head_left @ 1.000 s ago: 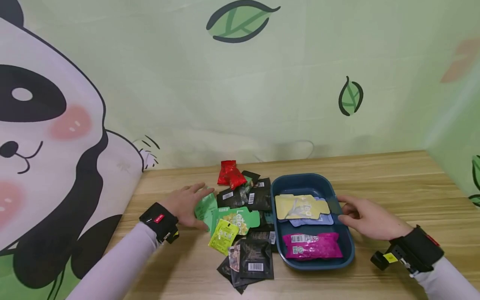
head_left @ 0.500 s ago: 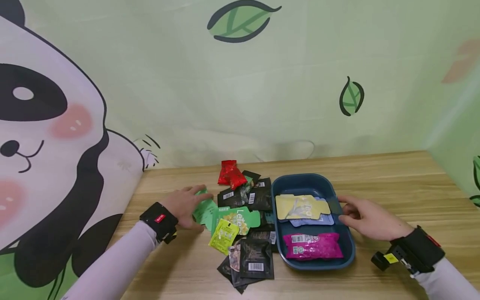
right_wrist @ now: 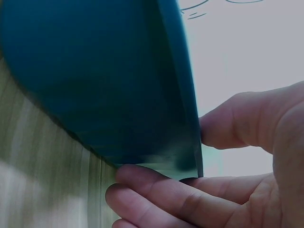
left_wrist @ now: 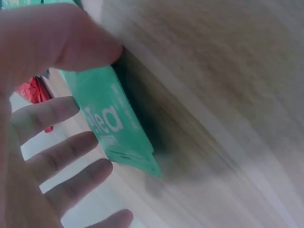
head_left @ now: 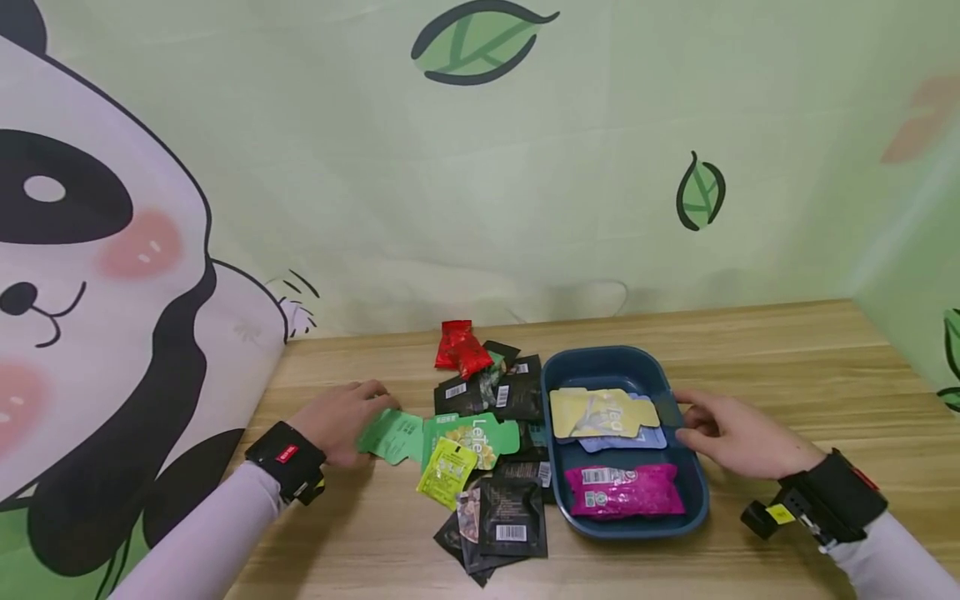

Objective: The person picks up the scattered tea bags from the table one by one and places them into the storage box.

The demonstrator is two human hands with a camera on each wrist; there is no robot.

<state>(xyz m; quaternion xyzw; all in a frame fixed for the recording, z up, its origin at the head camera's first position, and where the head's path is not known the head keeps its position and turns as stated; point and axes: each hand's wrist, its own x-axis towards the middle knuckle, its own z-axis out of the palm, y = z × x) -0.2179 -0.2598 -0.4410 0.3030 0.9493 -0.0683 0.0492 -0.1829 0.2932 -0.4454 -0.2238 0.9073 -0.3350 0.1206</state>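
My left hand (head_left: 341, 421) grips a green tea packet (head_left: 393, 435) at the left of the pile. In the left wrist view the thumb lies on one edge of that packet, its printed "Tea" in sight, and fingertips meet the other edge. A second green packet (head_left: 491, 435) with a flower print lies beside it, partly under a yellow-green sachet (head_left: 447, 471). My right hand (head_left: 738, 437) holds the right side of a blue plastic bin (head_left: 703, 500), thumb and bent fingers at its rim and outer wall. Inside lie a yellow packet (head_left: 596, 412), a blue packet (head_left: 633, 442) and a magenta pack (head_left: 624, 492).
Several black sachets (head_left: 513, 517) with barcodes overlap left of the bin. Red wrapped packs (head_left: 462, 350) lie behind them. A light green cloth backdrop (head_left: 480, 208) with a panda print rises at the back of the wooden table (head_left: 787, 358).
My left hand has pulled the green tea packet to the left, away from the pile, uncovering more of it. The right hand and the bin stay where they were.
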